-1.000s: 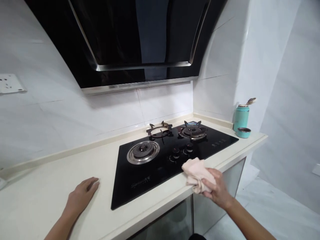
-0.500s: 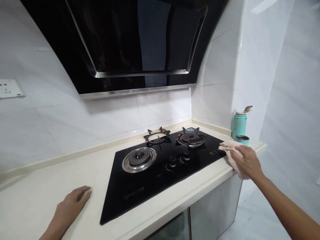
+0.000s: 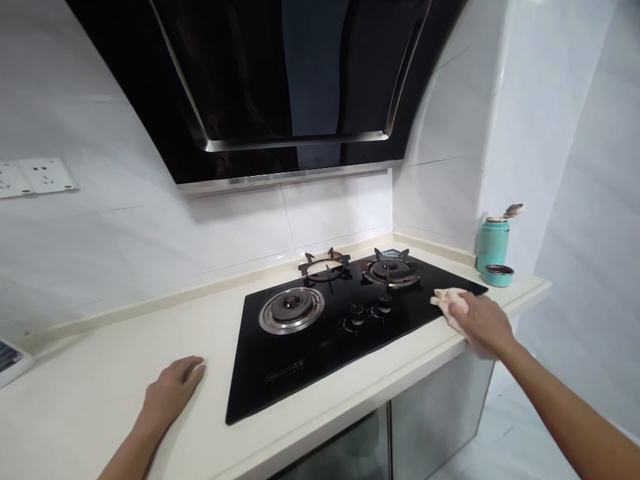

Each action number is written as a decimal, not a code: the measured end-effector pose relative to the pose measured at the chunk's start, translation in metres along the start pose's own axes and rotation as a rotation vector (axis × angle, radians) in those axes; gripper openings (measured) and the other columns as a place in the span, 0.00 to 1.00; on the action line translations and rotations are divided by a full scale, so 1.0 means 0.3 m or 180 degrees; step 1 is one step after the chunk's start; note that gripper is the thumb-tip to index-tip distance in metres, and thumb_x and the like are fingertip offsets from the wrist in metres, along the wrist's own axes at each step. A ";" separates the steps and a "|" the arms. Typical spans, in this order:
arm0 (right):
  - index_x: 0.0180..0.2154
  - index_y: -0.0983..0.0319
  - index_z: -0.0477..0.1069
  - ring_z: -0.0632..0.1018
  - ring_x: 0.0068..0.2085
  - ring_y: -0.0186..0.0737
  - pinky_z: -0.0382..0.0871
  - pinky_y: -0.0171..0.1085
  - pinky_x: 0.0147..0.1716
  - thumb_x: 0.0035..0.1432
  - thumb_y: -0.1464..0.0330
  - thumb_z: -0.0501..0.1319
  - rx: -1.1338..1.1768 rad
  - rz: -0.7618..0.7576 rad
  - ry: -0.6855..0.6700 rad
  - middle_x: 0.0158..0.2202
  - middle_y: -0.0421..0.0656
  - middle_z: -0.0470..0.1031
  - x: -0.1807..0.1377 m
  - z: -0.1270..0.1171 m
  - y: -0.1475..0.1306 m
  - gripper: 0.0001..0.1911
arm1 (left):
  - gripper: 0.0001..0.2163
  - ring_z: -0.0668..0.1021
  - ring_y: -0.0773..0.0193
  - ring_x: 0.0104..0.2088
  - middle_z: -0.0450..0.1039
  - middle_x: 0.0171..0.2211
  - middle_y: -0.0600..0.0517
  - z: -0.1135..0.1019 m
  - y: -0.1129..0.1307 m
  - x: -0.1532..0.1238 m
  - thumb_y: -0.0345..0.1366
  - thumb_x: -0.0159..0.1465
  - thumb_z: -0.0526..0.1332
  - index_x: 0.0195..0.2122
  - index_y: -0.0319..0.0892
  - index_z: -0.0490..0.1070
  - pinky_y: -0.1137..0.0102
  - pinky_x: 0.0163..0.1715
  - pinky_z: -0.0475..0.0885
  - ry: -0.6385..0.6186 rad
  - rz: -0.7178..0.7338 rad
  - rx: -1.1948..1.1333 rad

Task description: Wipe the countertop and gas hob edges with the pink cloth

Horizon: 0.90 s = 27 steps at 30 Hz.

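Observation:
My right hand (image 3: 483, 323) is closed around a pale pink cloth (image 3: 453, 305), pressing it onto the right front part of the black glass gas stove (image 3: 310, 363). Part of the cloth hangs over the counter's front edge, below the palm. On the counter left of the stove rests my left hand (image 3: 173, 390), holding nothing, its fingers loosely bent and the thumb apart. A bare ringed burner (image 3: 291, 311) is on the stove's left side. At the right, a second burner (image 3: 393, 272) carries a pan support. Two knobs (image 3: 357, 313) sit between the burners and the front edge.
A loose pan support (image 3: 325, 268) stands at the stove's back edge. Near the counter's right end are a turquoise flask (image 3: 493, 245) with a raised lid and a small turquoise cup (image 3: 498, 275). A black range hood (image 3: 240, 163) overhangs the stove. Wall sockets (image 3: 47, 175) are at left.
My right hand has drawn the cloth leftward from the stove's right corner, along its front edge. My left hand stays on the counter. The view has shifted left, showing more of the sockets.

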State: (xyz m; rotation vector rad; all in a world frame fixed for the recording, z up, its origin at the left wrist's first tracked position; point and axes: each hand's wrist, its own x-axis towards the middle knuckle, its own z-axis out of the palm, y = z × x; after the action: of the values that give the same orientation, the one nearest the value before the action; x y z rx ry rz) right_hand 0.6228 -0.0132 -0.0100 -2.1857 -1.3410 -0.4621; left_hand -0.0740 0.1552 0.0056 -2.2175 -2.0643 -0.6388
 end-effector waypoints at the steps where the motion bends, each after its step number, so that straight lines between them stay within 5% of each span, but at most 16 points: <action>1: 0.46 0.64 0.75 0.72 0.33 0.49 0.59 0.42 0.32 0.66 0.57 0.50 0.0022 -0.0089 -0.0070 0.33 0.51 0.73 -0.046 -0.007 -0.054 0.22 | 0.23 0.77 0.47 0.55 0.77 0.55 0.48 0.003 0.001 -0.003 0.52 0.63 0.51 0.48 0.47 0.78 0.56 0.52 0.74 0.0013 0.0020 0.0031; 9: 0.42 0.59 0.74 0.69 0.40 0.48 0.62 0.45 0.40 0.63 0.59 0.58 0.0685 -0.1179 -0.0493 0.40 0.47 0.71 -0.434 -0.066 -0.740 0.13 | 0.21 0.74 0.46 0.59 0.74 0.58 0.45 -0.022 0.064 -0.038 0.46 0.64 0.52 0.51 0.45 0.76 0.52 0.56 0.71 -0.0055 -0.0012 0.0095; 12: 0.44 0.57 0.74 0.69 0.44 0.50 0.64 0.48 0.44 0.62 0.56 0.60 0.1230 -0.1694 -0.0804 0.44 0.47 0.71 -0.547 -0.092 -0.974 0.15 | 0.23 0.70 0.42 0.62 0.69 0.62 0.41 -0.076 0.162 -0.085 0.51 0.62 0.54 0.53 0.46 0.76 0.49 0.56 0.70 0.0053 -0.0078 -0.0335; 17: 0.52 0.62 0.71 0.66 0.57 0.61 0.59 0.61 0.57 0.64 0.55 0.58 0.1934 -0.2138 -0.1267 0.54 0.55 0.68 -0.636 -0.100 -1.233 0.21 | 0.25 0.68 0.52 0.64 0.66 0.63 0.46 -0.171 0.388 -0.309 0.56 0.67 0.52 0.58 0.49 0.71 0.54 0.61 0.69 0.0295 0.0711 -0.1601; 20: 0.60 0.62 0.67 0.66 0.59 0.61 0.59 0.61 0.59 0.60 0.59 0.62 0.2311 -0.2703 -0.1827 0.59 0.56 0.66 -0.611 -0.116 -1.282 0.29 | 0.23 0.65 0.54 0.67 0.61 0.67 0.47 -0.161 0.459 -0.471 0.52 0.71 0.51 0.62 0.50 0.67 0.54 0.66 0.63 0.0267 0.1057 -0.1565; 23: 0.58 0.57 0.70 0.72 0.55 0.48 0.67 0.46 0.56 0.54 0.67 0.66 0.2623 -0.3524 -0.2139 0.57 0.47 0.72 -0.550 -0.125 -1.222 0.29 | 0.24 0.67 0.53 0.66 0.63 0.67 0.45 -0.105 0.458 -0.575 0.51 0.72 0.50 0.65 0.50 0.64 0.52 0.65 0.63 0.0081 0.1383 -0.1046; 25: 0.56 0.54 0.73 0.74 0.55 0.41 0.68 0.37 0.55 0.57 0.69 0.62 0.2752 -0.3590 -0.1985 0.56 0.43 0.73 -0.502 -0.112 -1.122 0.24 | 0.28 0.67 0.49 0.66 0.64 0.67 0.45 -0.072 0.445 -0.611 0.53 0.69 0.55 0.68 0.51 0.62 0.51 0.64 0.64 -0.0058 0.1516 -0.0549; 27: 0.51 0.52 0.77 0.76 0.53 0.39 0.69 0.37 0.54 0.60 0.69 0.58 0.2726 -0.2984 -0.1369 0.54 0.41 0.75 -0.443 -0.085 -0.981 0.19 | 0.37 0.65 0.43 0.67 0.61 0.68 0.43 -0.057 0.446 -0.631 0.54 0.60 0.65 0.69 0.52 0.59 0.48 0.63 0.64 -0.0107 0.1438 -0.0023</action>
State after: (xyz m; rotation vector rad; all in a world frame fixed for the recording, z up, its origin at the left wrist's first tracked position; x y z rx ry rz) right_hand 0.2998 -0.0149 0.0149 -0.8972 -2.2243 0.2820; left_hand 0.0454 -0.0437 -0.0080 -2.5827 -1.4845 -0.5661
